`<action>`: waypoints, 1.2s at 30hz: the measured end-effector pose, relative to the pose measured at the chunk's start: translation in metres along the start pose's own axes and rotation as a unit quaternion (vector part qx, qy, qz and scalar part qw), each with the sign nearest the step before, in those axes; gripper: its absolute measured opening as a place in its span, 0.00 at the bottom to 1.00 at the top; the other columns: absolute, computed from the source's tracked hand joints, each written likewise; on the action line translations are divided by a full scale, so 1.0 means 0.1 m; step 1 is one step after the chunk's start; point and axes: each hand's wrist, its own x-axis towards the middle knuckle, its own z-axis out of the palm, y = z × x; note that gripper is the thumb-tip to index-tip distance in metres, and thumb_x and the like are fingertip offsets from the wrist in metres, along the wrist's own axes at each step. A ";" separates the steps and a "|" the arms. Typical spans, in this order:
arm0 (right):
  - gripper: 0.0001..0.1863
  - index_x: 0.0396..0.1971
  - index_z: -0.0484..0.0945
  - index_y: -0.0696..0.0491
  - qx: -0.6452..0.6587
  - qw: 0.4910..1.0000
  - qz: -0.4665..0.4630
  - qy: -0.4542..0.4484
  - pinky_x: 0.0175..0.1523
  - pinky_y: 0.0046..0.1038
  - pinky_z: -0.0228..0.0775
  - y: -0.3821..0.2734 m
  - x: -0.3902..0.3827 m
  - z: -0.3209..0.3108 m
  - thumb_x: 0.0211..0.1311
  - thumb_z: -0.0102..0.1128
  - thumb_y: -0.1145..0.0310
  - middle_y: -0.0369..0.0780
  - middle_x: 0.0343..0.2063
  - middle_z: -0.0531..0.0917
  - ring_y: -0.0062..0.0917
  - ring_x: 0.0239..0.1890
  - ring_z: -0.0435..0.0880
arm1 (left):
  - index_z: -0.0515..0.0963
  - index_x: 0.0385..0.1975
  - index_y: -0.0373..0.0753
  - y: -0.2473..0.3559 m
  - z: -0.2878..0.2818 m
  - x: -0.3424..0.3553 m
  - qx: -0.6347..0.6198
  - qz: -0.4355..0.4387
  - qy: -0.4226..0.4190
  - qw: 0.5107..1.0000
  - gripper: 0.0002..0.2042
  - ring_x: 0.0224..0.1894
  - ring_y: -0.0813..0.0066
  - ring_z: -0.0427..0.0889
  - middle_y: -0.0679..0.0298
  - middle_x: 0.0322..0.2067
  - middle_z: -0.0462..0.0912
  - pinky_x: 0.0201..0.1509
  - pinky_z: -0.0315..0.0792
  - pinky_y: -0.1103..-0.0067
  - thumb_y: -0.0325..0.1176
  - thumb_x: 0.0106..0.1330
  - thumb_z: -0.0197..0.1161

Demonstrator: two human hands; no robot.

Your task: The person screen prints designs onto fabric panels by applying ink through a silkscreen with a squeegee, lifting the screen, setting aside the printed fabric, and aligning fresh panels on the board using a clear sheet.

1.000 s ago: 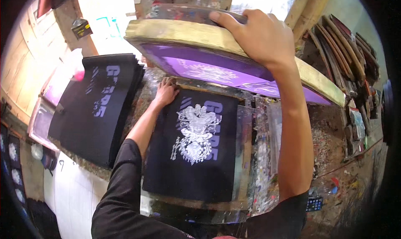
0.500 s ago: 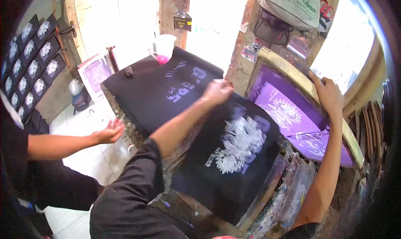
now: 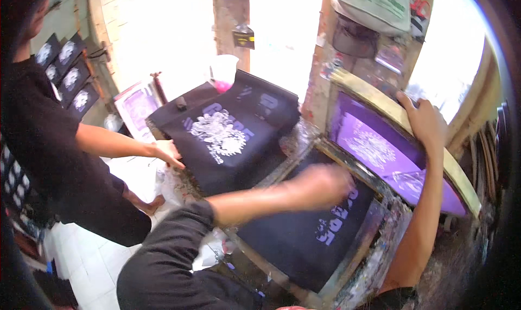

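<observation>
My right hand (image 3: 426, 120) grips the top edge of a tilted wooden screen-printing frame (image 3: 374, 101); its purple mesh (image 3: 355, 125) carries a pale floral design. My left hand (image 3: 328, 185), smeared by motion, is over a black fabric piece (image 3: 282, 245) with purple lettering on the near board. Whether it touches the fabric or holds anything is unclear. On the far board lies another black piece bearing a white floral print (image 3: 220, 133), partly covering purple lettering. A co-worker's hand (image 3: 168, 152) is at that piece's left edge.
The co-worker (image 3: 49, 131) stands at the left on pale floor tiles. Behind the far board is a white container with pink at its base (image 3: 222, 74). Black printed pieces (image 3: 70, 79) hang on the left wall. A bag (image 3: 372, 6) hangs above the frame.
The white-printed piece has gone from the near board to the far one. My left hand has moved back toward me and right. The co-worker has come closer, hand now at the fabric.
</observation>
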 end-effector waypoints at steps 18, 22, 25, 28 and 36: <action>0.37 0.38 0.87 0.60 0.085 0.995 -0.046 0.014 0.55 0.43 0.75 0.04 0.09 -0.27 0.62 0.53 0.35 0.56 0.41 0.85 0.49 0.49 0.85 | 0.68 0.69 0.48 0.74 0.93 -1.21 -0.020 -0.184 -0.262 0.947 0.38 0.77 0.40 0.41 0.54 0.77 0.48 0.72 0.31 0.36 0.69 0.66 0.51; 0.37 0.41 0.86 0.60 0.081 0.995 -0.049 0.013 0.57 0.43 0.73 0.04 0.14 -0.16 0.62 0.53 0.35 0.56 0.43 0.85 0.49 0.50 0.84 | 0.65 0.72 0.52 0.59 0.92 -1.30 -0.014 -0.166 -0.281 0.945 0.39 0.78 0.41 0.40 0.55 0.77 0.48 0.72 0.31 0.36 0.71 0.66 0.48; 0.38 0.44 0.84 0.61 0.047 0.998 -0.031 0.028 0.58 0.42 0.72 0.03 0.26 -0.05 0.61 0.53 0.35 0.56 0.45 0.84 0.50 0.51 0.83 | 0.64 0.72 0.53 0.55 0.92 -1.30 -0.012 -0.168 -0.273 0.947 0.39 0.78 0.41 0.41 0.56 0.77 0.49 0.72 0.31 0.36 0.70 0.66 0.49; 0.38 0.45 0.84 0.61 0.096 0.994 -0.060 0.001 0.59 0.42 0.72 -0.01 0.16 -0.16 0.62 0.52 0.35 0.57 0.46 0.84 0.50 0.52 0.83 | 0.65 0.71 0.53 0.51 0.98 -1.30 -0.018 -0.163 -0.263 0.951 0.38 0.78 0.41 0.41 0.56 0.77 0.49 0.72 0.31 0.36 0.70 0.66 0.50; 0.37 0.47 0.82 0.64 0.107 0.984 -0.138 0.020 0.61 0.43 0.70 0.15 0.46 0.05 0.66 0.48 0.40 0.63 0.48 0.81 0.54 0.54 0.80 | 0.64 0.71 0.51 0.50 1.00 -1.18 -0.033 -0.168 -0.262 0.950 0.40 0.78 0.41 0.40 0.54 0.76 0.49 0.73 0.31 0.38 0.69 0.64 0.55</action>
